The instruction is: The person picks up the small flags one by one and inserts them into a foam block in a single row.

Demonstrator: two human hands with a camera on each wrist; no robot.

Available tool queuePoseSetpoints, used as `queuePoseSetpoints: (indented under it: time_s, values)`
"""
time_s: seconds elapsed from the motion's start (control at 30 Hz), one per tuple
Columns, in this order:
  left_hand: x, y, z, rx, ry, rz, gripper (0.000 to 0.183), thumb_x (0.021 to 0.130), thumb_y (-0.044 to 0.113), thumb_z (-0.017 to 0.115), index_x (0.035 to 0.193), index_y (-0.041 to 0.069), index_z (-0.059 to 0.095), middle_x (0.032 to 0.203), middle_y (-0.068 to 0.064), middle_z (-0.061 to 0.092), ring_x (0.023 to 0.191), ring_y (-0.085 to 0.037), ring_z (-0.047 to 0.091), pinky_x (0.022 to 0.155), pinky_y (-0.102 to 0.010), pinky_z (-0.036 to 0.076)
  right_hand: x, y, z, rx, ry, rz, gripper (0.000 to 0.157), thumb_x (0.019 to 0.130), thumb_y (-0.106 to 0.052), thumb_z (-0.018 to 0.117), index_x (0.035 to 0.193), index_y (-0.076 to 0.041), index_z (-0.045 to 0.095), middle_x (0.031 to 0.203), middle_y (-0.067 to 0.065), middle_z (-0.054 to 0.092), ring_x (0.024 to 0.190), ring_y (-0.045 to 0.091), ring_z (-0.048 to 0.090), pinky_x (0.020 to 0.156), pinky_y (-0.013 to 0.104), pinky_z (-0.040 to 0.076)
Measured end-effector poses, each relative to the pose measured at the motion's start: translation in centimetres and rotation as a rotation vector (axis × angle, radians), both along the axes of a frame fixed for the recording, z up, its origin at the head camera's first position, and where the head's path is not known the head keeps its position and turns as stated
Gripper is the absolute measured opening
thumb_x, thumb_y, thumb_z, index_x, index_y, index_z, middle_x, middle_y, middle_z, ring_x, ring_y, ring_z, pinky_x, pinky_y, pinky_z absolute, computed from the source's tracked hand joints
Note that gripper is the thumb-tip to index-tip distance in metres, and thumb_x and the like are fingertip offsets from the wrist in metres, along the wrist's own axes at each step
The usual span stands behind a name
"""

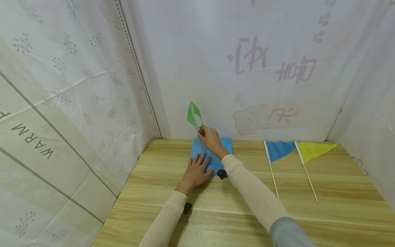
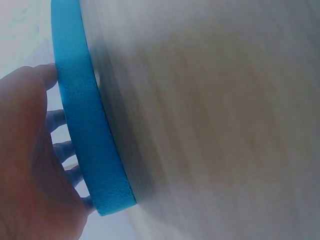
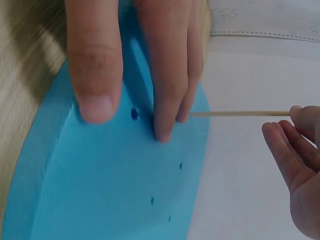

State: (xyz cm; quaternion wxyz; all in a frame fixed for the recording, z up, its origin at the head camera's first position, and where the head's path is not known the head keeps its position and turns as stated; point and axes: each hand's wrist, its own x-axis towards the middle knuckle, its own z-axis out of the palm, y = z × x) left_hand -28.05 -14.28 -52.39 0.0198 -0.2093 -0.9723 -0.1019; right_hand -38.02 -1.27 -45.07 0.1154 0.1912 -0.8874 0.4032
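Observation:
A thick blue foam board [image 1: 226, 144] lies flat at the table's back edge, with several small dark holes [image 3: 152, 200] in its top. My left hand [image 1: 195, 173] presses on it, fingers spread; the left wrist view shows the foam's side edge [image 2: 87, 110] beneath the fingertips. With thumb and fingers, my right hand [image 1: 212, 140] pinches the thin wooden stick [image 3: 235, 114] of a green flag [image 1: 190, 116]. The flag stands nearly upright, tilted a little left. In the right wrist view the stick's lower end meets the board's top beside my left fingertips.
To the right on the wooden table [image 1: 339, 185] lie a blue pennant flag [image 1: 279, 151] and a yellow pennant flag [image 1: 314, 150], sticks toward me. A printed white curtain [image 1: 197, 51] hangs close behind the table, and curtains close both sides.

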Motion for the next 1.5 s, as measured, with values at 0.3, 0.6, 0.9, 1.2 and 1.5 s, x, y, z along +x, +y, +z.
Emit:
queuePoseSetpoints:
  time_s: [0.3, 0.6, 0.9, 1.2, 1.5]
  values:
    - [-0.4, 0.1, -0.4, 0.0, -0.013, 0.011, 0.064, 0.112, 0.052, 0.049, 0.166, 0.019, 0.041, 0.176, -0.014, 0.029, 0.163, -0.042, 0.025, 0.128, -0.07, 0.023, 0.2, 3.7, 0.7, 0.019, 0.026, -0.036, 0.017, 0.106, -0.015, 0.069, 0.116, -0.003, 0.075, 0.108, 0.013, 0.079, 0.098, 0.029, 0.076, 0.085, 0.043, 0.063]
    - [-0.2, 0.1, 0.1, 0.024, -0.049, 0.024, 0.066, 0.112, 0.054, 0.047, 0.168, 0.021, 0.039, 0.177, -0.012, 0.026, 0.165, -0.04, 0.022, 0.13, -0.068, 0.02, 0.6, 9.8, 1.0, 0.011, 0.014, -0.093, 0.014, 0.106, -0.016, 0.067, 0.111, -0.006, 0.075, 0.104, 0.013, 0.078, 0.095, 0.03, 0.074, 0.083, 0.047, 0.062]
    - [0.1, 0.1, 0.2, 0.046, -0.036, 0.006, 0.066, 0.111, 0.052, 0.049, 0.167, 0.018, 0.041, 0.176, -0.015, 0.028, 0.164, -0.042, 0.024, 0.13, -0.069, 0.02, 1.0, 16.6, 0.9, 0.006, 0.053, -0.158, 0.018, 0.107, -0.015, 0.063, 0.111, -0.002, 0.074, 0.103, 0.018, 0.077, 0.088, 0.033, 0.074, 0.078, 0.049, 0.06]
    - [0.2, 0.2, 0.1, 0.048, -0.033, 0.006, 0.065, 0.111, 0.052, 0.049, 0.167, 0.018, 0.041, 0.176, -0.014, 0.028, 0.164, -0.042, 0.024, 0.13, -0.069, 0.02, 2.6, 23.0, 0.2, 0.045, 0.025, -0.259, 0.02, 0.106, -0.017, 0.062, 0.11, -0.003, 0.076, 0.093, 0.016, 0.079, 0.077, 0.029, 0.073, 0.068, 0.044, 0.057]
    - [0.1, 0.3, 0.0, 0.044, -0.033, 0.008, 0.066, 0.111, 0.053, 0.049, 0.167, 0.017, 0.04, 0.176, -0.015, 0.028, 0.164, -0.042, 0.024, 0.13, -0.069, 0.02, 5.0, 27.0, -0.6, 0.089, -0.04, -0.291, 0.028, 0.109, -0.022, 0.056, 0.113, -0.002, 0.074, 0.107, 0.021, 0.077, 0.094, 0.037, 0.072, 0.078, 0.053, 0.059]
